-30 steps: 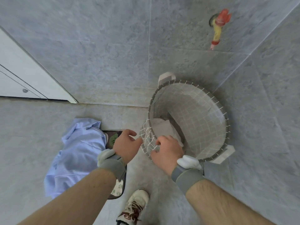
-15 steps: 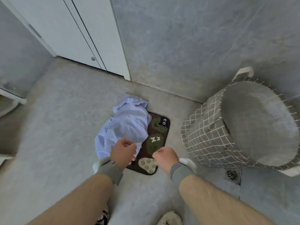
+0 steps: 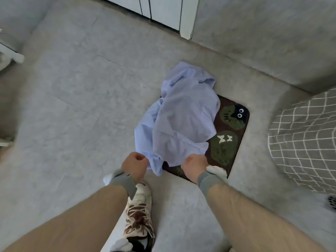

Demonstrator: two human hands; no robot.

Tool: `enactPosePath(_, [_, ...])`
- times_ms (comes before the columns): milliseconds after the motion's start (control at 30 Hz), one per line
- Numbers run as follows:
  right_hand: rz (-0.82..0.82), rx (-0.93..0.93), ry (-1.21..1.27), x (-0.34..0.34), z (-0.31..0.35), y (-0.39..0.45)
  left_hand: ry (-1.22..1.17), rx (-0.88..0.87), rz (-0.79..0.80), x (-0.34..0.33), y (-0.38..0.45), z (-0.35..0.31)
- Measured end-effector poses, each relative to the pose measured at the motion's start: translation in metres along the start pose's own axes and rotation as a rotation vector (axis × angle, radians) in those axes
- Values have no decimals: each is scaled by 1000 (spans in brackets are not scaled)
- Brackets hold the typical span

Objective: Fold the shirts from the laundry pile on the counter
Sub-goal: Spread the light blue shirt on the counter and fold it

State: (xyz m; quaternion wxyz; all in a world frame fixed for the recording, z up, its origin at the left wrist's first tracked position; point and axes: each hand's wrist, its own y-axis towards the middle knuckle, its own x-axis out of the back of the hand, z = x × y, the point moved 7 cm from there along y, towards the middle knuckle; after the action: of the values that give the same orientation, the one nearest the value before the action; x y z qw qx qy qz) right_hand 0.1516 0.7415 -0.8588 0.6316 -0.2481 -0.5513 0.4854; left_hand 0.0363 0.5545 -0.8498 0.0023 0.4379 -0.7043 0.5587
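A crumpled light blue shirt lies on the grey floor, partly over a dark mat with green patches. My left hand is closed on the shirt's near left edge. My right hand is closed on its near right edge. Both wrists wear grey bands. The shirt's far end with the collar points toward the wall.
A grey grid-patterned laundry basket stands at the right. A floor drain sits near it. White doors are at the top. My shoe is below my left wrist. A white object shows at the left edge.
Both hands left the basket, moved over to the shirt on the floor and closed on its near edge. The view swung left, so the basket slid to the right edge.
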Motion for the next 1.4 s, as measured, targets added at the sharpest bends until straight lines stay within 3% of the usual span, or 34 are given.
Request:
enactPosePath(100, [-107, -10, 90, -22, 23, 44, 23, -20, 24, -10, 53, 7])
enactPosePath(233, [-79, 85, -82, -37, 46, 81, -70, -20, 196, -42, 82, -2])
enactPosePath(433, [-93, 28, -42, -22, 43, 70, -158, 44, 326, -68, 80, -12])
enactPosePath(633, [-110, -49, 277, -6, 47, 37, -67, -121, 304, -65, 36, -50])
enactPosePath(733, [-104, -98, 510, 8, 55, 21, 81, -340, 278, -52, -4, -82])
enactPosePath(833, [-159, -25, 478, 48, 77, -12, 54, -453, 295, -25, -60, -113])
enactPosePath(1000, [-259, 130, 459, 151, 143, -124, -78, -441, 190, 70, -152, -171])
enactPosePath(1233, [-144, 397, 527, 289, 264, -330, -178, -608, 30, 244, -283, -260])
enactPosePath(1333, [14, 416, 797, 313, 298, -402, -111, -728, 30, 290, -334, -291])
enactPosePath(1400, [175, 473, 899, 322, 325, -453, -187, -680, 46, 327, -363, -301])
